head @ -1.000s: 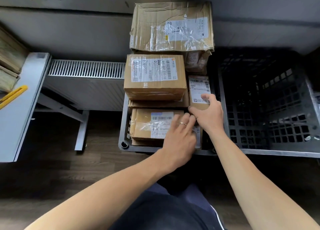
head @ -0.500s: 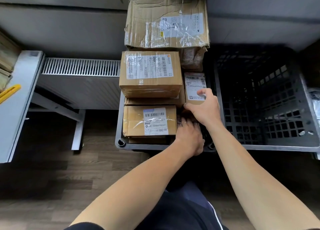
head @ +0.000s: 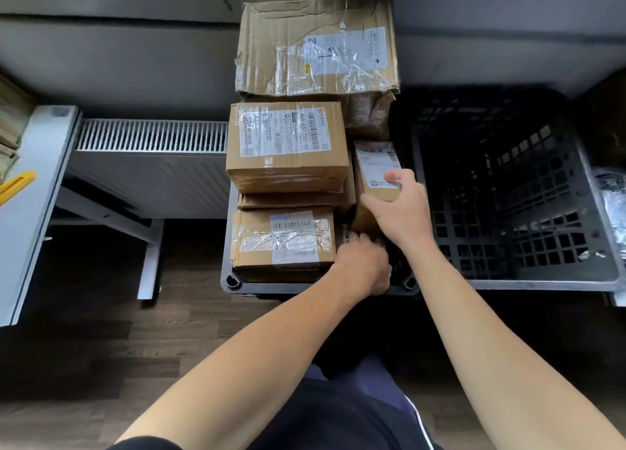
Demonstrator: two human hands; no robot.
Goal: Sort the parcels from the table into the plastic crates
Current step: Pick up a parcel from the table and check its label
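head view: right hand [head: 403, 212] grips small parcel [head: 374, 165] at right edge of crate [head: 271, 287]; left hand [head: 364, 263] fingers hidden

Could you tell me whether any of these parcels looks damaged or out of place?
Yes: the large parcel at the back of the stack is crumpled, its near right corner crushed and its tape wrinkled. The other boxes look sound.
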